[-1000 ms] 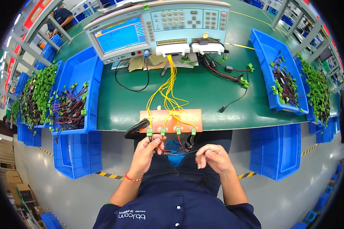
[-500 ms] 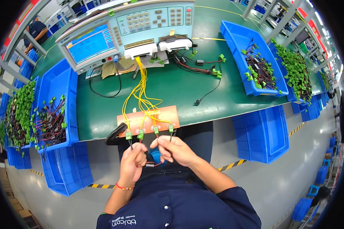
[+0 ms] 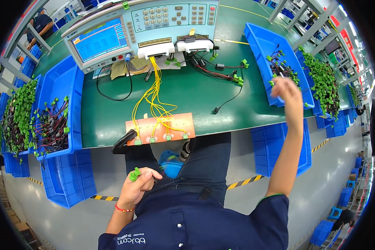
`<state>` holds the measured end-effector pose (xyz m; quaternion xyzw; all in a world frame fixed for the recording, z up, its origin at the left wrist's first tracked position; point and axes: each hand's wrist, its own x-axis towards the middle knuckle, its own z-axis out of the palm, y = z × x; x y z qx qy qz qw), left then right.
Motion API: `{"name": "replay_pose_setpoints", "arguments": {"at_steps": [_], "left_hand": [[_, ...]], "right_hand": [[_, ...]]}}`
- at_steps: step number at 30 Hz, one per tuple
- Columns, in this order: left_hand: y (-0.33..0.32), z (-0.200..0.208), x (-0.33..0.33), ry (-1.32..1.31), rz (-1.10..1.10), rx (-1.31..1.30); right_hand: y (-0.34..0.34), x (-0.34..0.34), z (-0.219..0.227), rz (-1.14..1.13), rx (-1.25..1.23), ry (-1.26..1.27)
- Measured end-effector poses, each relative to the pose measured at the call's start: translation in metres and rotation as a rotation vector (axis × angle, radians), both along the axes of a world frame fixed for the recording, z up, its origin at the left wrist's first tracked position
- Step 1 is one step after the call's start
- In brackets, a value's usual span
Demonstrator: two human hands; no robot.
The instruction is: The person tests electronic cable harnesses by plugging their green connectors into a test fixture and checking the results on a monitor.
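Note:
My left hand is closed in front of my lap, with green connectors sticking up from between thumb and fingers. Any wires on them are hidden by the hand. My right hand reaches over the near end of the right blue bin, above a pile of wire harnesses with green plugs. Motion smears its fingers, so I cannot see what they hold. At the table's front edge lies an orange-brown board with several green sockets along its near side. Yellow wires run from it to the tester.
A bench tester with a lit screen stands at the back of the green table. Harnesses with black parts lie right of centre. At left stands another blue bin of harnesses. Empty blue bins sit below table height.
Both hands have left the board; the dark cables have come off its sockets. My left hand drew back with green connectors, while my right hand swung up and right to the bin.

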<state>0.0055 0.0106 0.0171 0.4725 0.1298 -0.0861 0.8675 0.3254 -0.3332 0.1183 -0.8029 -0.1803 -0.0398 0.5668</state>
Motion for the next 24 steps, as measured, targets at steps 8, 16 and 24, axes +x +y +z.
{"name": "replay_pose_setpoints", "arguments": {"at_steps": [8,16,24], "left_hand": [[-0.023,0.004,0.003,0.038,0.071,0.194],[-0.022,-0.005,0.008,0.093,0.121,0.231],[-0.030,0.003,0.020,0.103,0.013,0.287]], "right_hand": [[-0.119,0.169,-0.087,-0.383,-0.730,-0.165],[-0.090,0.122,-0.056,-0.691,0.012,-0.692],[-0.046,0.011,-0.035,-0.386,0.092,-0.581]]}}
